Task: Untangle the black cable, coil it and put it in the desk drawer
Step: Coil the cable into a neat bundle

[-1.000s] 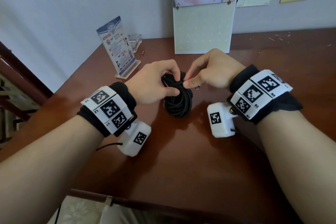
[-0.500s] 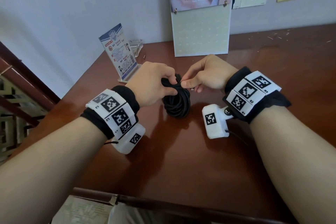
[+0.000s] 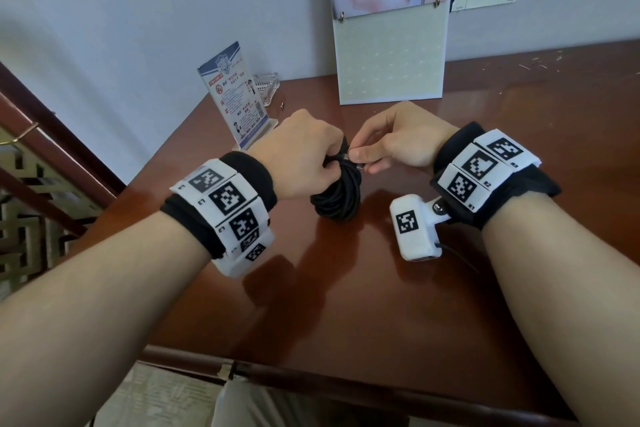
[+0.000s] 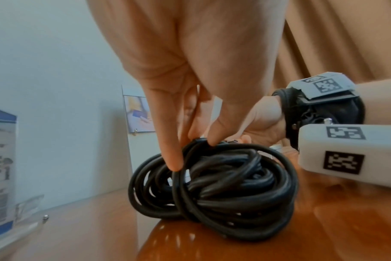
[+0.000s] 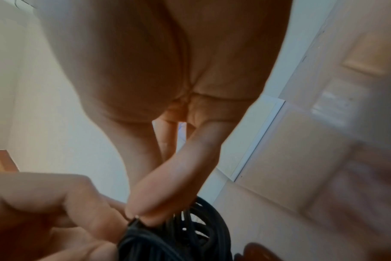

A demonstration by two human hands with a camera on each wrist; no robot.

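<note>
A black cable [image 3: 337, 196] stands as a tangled bundle of loops on the brown desk [image 3: 381, 305]. My left hand [image 3: 304, 156] grips the top of the bundle, fingers curled over it. In the left wrist view its fingertips [image 4: 174, 164] press among the top loops of the cable [image 4: 223, 190]. My right hand [image 3: 398, 146] pinches a cable end with a small metal plug at the top of the bundle. The right wrist view shows that pinch, thumb [image 5: 163, 199] against the cable [image 5: 179, 238]. No drawer shows in any view.
A standing calendar [image 3: 389, 56] leans on the wall behind the hands. A blue and white sign in a clear stand [image 3: 239, 97] and a glass dish [image 3: 266, 87] are at the back left. The desk's near edge [image 3: 311, 378] runs below my forearms.
Both hands have stayed on top of the bundle. My left fingers have closed further over it and my right hand has shifted its pinch to the plug end.
</note>
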